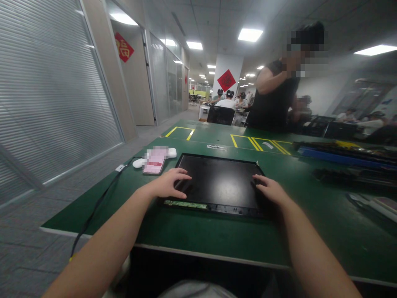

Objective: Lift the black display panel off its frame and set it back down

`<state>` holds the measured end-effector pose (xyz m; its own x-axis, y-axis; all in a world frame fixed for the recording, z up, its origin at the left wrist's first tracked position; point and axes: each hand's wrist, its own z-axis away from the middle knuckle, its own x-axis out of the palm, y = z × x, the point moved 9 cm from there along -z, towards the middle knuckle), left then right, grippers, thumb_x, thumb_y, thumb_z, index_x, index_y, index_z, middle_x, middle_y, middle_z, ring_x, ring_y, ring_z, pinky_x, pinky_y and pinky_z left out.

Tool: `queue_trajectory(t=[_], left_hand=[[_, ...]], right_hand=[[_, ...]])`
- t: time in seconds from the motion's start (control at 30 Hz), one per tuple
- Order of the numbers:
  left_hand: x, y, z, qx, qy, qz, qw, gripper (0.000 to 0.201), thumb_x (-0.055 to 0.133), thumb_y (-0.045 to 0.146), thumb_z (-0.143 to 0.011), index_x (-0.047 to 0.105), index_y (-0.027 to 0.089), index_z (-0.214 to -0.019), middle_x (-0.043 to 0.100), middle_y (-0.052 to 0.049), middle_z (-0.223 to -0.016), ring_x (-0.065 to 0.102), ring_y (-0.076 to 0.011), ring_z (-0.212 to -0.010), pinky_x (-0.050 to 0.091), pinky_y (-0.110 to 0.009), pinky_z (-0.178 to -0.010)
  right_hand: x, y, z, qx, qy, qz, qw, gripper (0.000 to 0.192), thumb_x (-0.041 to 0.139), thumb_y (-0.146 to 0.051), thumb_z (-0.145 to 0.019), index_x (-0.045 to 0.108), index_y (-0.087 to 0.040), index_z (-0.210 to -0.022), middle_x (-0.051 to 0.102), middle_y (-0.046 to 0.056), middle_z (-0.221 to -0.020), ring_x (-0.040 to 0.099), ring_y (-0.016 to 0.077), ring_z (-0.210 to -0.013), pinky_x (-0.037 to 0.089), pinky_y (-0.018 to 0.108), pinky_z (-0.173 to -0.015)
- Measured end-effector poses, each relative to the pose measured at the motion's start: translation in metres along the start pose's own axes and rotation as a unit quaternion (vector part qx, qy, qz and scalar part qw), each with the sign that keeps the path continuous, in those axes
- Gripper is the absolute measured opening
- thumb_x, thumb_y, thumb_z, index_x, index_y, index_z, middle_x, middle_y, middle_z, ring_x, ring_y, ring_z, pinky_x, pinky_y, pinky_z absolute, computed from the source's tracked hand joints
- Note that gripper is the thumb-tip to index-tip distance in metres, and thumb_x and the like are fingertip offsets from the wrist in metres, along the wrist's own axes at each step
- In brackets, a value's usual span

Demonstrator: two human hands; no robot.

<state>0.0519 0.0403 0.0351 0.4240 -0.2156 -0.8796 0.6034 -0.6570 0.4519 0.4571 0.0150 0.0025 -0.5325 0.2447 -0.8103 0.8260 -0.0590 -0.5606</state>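
Observation:
A black flat display panel [221,180] lies face up on the green table, its glossy surface reflecting a light. Along its near edge runs a green circuit board strip [185,204] beside a dark frame section. At the panel's left edge, my left hand [171,182] has its fingers spread over the border. My right hand [270,188] is at the right edge, fingers stretched towards the screen. Neither hand grips anything visible; whether the fingertips touch the panel I cannot tell.
Left of the panel a pink-screened phone [154,163] rests by a white object [138,163] and a black cable [104,196]. Dark parts and a blue strip [338,159] lie on the right. A person [273,99] stands beyond the green table [198,238].

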Motion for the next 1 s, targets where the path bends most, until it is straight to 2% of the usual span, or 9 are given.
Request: queue_trajectory(t=[0.2,0.63,1.0], left_hand=[[0.002,-0.001,0.003,-0.003,-0.027,0.014,1.0,0.066,0.083,0.045,-0.067,0.066,0.028,-0.129,0.049,-0.013,-0.148,0.047,-0.0351,-0.134,0.037,-0.046,-0.111],[-0.001,-0.002,0.006,0.015,-0.055,0.042,0.997,0.072,0.084,0.032,-0.066,0.062,0.033,-0.134,0.046,-0.007,-0.152,0.046,-0.0326,-0.137,0.036,-0.043,-0.113],[-0.002,0.01,0.004,0.051,-0.044,0.052,0.996,0.06,0.081,0.027,-0.069,0.068,0.034,-0.127,0.049,-0.005,-0.149,0.048,-0.031,-0.135,0.036,-0.041,-0.113]], right_hand=[[0.003,0.003,0.0,0.009,0.001,0.014,1.0,0.047,0.063,-0.022,-0.076,0.073,-0.026,-0.121,0.06,0.004,-0.138,0.055,0.0268,-0.131,0.038,0.039,-0.113],[0.006,0.003,0.0,0.011,-0.018,0.021,1.0,0.045,0.062,-0.022,-0.077,0.073,-0.023,-0.12,0.059,0.006,-0.14,0.052,0.0268,-0.133,0.036,0.038,-0.114],[0.007,0.008,-0.004,0.004,-0.018,0.014,1.0,0.042,0.063,-0.023,-0.074,0.076,-0.026,-0.114,0.063,0.005,-0.136,0.054,0.0262,-0.131,0.037,0.038,-0.114]])
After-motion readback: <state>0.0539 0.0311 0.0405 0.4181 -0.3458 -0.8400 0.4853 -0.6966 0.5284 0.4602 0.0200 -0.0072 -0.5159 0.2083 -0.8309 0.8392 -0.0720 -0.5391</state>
